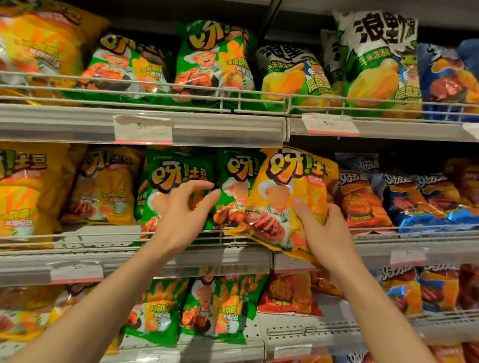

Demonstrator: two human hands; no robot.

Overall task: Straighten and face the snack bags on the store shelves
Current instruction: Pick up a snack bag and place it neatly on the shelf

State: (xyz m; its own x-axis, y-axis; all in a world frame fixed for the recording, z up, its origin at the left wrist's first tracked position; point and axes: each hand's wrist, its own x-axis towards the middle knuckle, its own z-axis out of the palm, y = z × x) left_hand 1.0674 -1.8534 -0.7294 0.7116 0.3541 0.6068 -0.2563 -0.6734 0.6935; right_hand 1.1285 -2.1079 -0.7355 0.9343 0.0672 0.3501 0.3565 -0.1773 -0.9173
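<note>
My right hand (322,230) grips a yellow snack bag (284,188) by its lower right side. The bag is tilted and sticks out over the wire rail of the middle shelf (394,251). It overlaps a green snack bag (234,186) standing behind it. My left hand (183,209) hovers with spread, slightly bent fingers in front of another green snack bag (175,175) and holds nothing. Whether its fingertips touch the bag I cannot tell.
Yellow bags (103,186) fill the left of the middle shelf, red and blue bags (413,200) the right. The upper shelf (142,122) carries yellow, green, white-green and blue bags behind a wire rail. Lower shelves hold green and red bags. Price tags line the shelf edges.
</note>
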